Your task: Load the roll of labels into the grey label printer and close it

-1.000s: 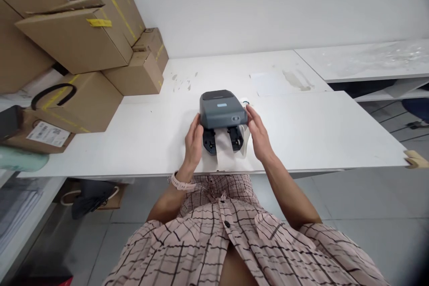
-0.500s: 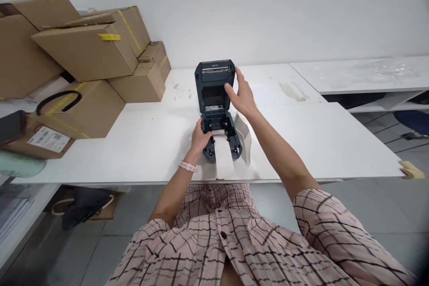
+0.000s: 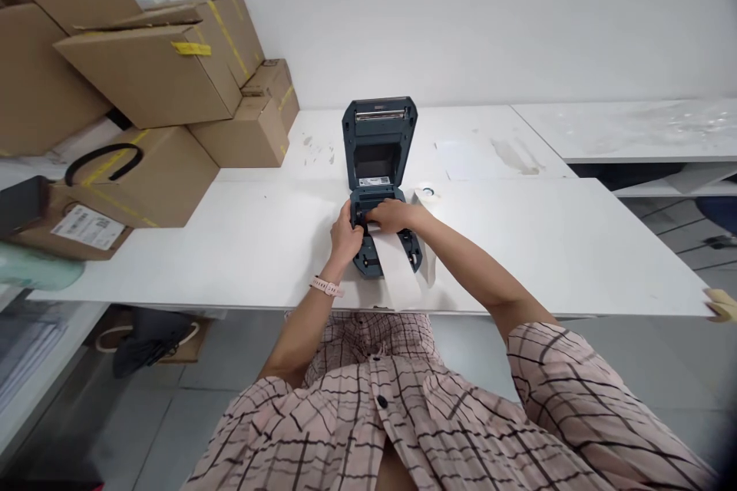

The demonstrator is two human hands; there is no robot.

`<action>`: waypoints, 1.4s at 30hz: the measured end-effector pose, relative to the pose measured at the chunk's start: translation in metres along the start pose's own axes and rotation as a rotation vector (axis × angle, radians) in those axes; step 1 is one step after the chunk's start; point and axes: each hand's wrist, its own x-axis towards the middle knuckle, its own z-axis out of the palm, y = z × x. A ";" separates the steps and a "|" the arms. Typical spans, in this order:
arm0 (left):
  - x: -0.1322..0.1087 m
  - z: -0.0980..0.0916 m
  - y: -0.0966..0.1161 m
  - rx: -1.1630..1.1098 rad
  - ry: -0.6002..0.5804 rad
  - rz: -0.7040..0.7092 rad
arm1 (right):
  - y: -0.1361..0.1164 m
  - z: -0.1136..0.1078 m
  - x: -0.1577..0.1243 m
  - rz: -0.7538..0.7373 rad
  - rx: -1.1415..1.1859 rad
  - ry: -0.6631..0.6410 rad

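Label printer (image 3: 377,196) sits on the white table (image 3: 276,245) nr. its front edge, straight ahead of you, lid (image 3: 377,134) up & tilted back. White paper strip (image 3: 397,268) runs from inside the printer, out over its front to approx. the table edge. Your L hand (image 3: 346,238) is clamped on the printer's left side wall, thumb over the rim. Your R hand (image 3: 392,216) is down inside the printer, at the strip's inner end; fingertips hidden, so can't tell if they're pinched on anything. Pink wristband (image 3: 326,287) on your L wrist. Round white item (image 3: 427,192) just right of the printer, by your R forearm. Farther L: cardboard boxes (image 3: 155,77) stacked w/ yellow tape, one w/ a printed label (image 3: 87,229); black curved band (image 3: 107,149) on another. Far R: 2nd table (image 3: 576,142) w/ clear plastic (image 3: 679,121) on it.
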 end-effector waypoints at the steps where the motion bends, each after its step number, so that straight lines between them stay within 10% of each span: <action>1: -0.001 0.000 0.000 -0.015 0.003 -0.005 | 0.002 -0.002 0.001 -0.030 0.024 -0.023; 6: -0.004 0.000 0.000 -0.060 0.021 -0.009 | 0.014 -0.019 -0.028 -0.233 0.289 -0.040; 11: -0.008 -0.001 -0.002 -0.116 -0.014 -0.003 | 0.050 -0.001 -0.128 -0.390 0.848 0.243; 17: -0.010 0.000 -0.001 -0.137 0.010 -0.035 | 0.114 0.072 -0.214 0.134 1.136 0.644; 27: -0.004 0.004 -0.015 -0.196 0.009 -0.066 | 0.129 0.113 -0.168 0.352 1.252 0.588; 34: -0.005 0.004 -0.013 -0.221 0.008 -0.045 | 0.152 0.076 -0.190 0.281 1.204 0.528; 42: -0.005 0.005 -0.014 -0.197 0.024 -0.032 | 0.174 0.033 -0.079 0.201 1.138 0.271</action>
